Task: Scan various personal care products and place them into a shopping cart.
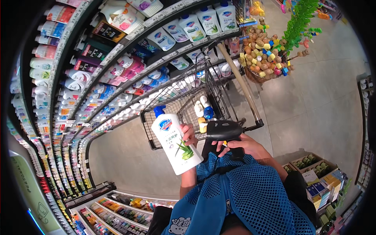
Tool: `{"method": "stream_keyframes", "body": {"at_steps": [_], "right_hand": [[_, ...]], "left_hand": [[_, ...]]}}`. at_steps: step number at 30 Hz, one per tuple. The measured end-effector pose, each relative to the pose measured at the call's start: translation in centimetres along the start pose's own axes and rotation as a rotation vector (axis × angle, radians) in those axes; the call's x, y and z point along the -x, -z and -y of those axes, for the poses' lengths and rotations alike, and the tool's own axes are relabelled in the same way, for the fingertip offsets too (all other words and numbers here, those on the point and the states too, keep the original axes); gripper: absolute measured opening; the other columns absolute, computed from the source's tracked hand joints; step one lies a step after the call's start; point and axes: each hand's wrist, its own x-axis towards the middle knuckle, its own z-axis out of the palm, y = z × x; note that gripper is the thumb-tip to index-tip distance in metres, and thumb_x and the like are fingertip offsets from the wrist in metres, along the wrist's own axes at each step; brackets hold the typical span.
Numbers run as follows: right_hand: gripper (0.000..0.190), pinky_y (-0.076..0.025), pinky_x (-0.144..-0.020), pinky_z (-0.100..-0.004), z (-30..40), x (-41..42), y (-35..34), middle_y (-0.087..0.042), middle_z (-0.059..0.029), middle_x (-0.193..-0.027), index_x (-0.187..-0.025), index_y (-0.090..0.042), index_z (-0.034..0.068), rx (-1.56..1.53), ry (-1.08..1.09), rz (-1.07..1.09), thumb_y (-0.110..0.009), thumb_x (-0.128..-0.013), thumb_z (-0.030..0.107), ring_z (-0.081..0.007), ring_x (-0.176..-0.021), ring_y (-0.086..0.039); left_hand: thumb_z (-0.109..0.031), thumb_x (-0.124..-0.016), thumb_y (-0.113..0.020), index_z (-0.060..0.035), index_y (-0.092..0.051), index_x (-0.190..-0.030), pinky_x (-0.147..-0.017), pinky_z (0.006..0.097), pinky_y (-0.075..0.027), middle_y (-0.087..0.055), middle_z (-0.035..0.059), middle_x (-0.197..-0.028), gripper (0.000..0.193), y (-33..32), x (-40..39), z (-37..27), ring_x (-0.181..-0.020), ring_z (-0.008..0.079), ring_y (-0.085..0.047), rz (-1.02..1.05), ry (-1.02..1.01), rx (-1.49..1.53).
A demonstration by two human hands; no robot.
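Observation:
A white Safeguard body wash bottle point(176, 147) with a blue pump top and an aloe picture is held tilted in my left hand point(189, 135), its front label facing up. My right hand point(246, 145) grips a black handheld barcode scanner point(224, 130) by its handle, close to my chest and to the right of the bottle. Just beyond both hands stands a wire shopping cart point(164, 101) with a tan handle bar. Several bottles point(199, 110), white, blue-topped and yellow, lie in the cart.
Shelves point(188, 44) full of body wash and shampoo bottles curve along the left and ahead. A basket point(258, 75) of wooden and coloured toys stands beyond the cart handle. Boxed goods point(321, 191) are stacked at the lower right, and more low shelves point(126, 211) stand at the lower left.

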Motion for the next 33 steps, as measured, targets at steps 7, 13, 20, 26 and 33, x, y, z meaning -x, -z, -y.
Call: {"method": "stream_keyframes", "body": {"at_steps": [7,13,20,26,33], "right_hand": [[0.034,-0.056,-0.067,-0.0389,0.2,0.3,0.0,-0.053,-0.019,-0.11,-0.107,-0.054,-0.002,0.014,-0.039,0.027,-0.061,-0.084,0.021,-0.0231,-0.087,-0.06],[0.029,-0.053,-0.052,-0.0297,0.2,0.9,0.4,-0.056,-0.0194,-0.098,-0.101,-0.053,-0.003,0.036,-0.007,-0.02,-0.057,-0.085,0.02,-0.0197,-0.064,-0.061],[0.031,-0.046,-0.045,-0.0274,0.1,0.8,0.9,-0.059,-0.0189,-0.089,-0.101,-0.051,-0.004,0.127,-0.008,-0.075,-0.059,-0.084,0.021,-0.0183,-0.049,-0.057],[0.03,-0.045,-0.043,-0.0253,0.7,2.0,-0.5,-0.06,-0.015,-0.086,-0.106,-0.05,-0.004,0.264,-0.006,-0.173,-0.057,-0.085,0.016,-0.0138,-0.046,-0.054],[0.038,-0.043,-0.039,-0.0226,0.2,1.4,-1.4,-0.059,-0.0063,-0.076,-0.106,-0.053,-0.003,0.659,-0.3,-0.064,-0.064,-0.082,0.024,-0.0107,-0.043,-0.053]], "left_hand": [[-0.044,-0.072,-0.071,-0.0009,-0.044,-0.114,-0.077,0.0324,-0.046,-0.051,0.004,-0.095,0.066,-0.7,3.5,1.8,-0.084,0.0155,-0.052,-0.103,-0.191,-0.131],[-0.059,-0.065,-0.071,-0.001,-0.043,-0.12,-0.083,0.0342,-0.046,-0.054,0.0101,-0.111,0.084,1.1,5.6,0.0,-0.088,0.021,-0.056,-0.27,-0.194,-0.342],[-0.041,-0.087,-0.054,-0.0069,-0.047,-0.122,-0.087,0.0486,-0.048,-0.061,0.0113,-0.107,0.05,2.4,4.9,-0.1,-0.097,0.0295,-0.06,-0.843,-0.478,-0.694],[-0.034,-0.084,-0.061,-0.0081,-0.052,-0.116,-0.085,0.0439,-0.05,-0.061,0.0087,-0.107,0.042,2.5,4.2,-0.1,-0.096,0.0254,-0.061,-0.957,-0.573,-0.898],[-0.022,-0.079,-0.069,-0.0037,-0.051,-0.114,-0.078,0.0366,-0.052,-0.061,0.0074,-0.102,0.043,1.8,4.8,-0.5,-0.091,0.0208,-0.06,-0.901,-0.776,-1.027]]}}
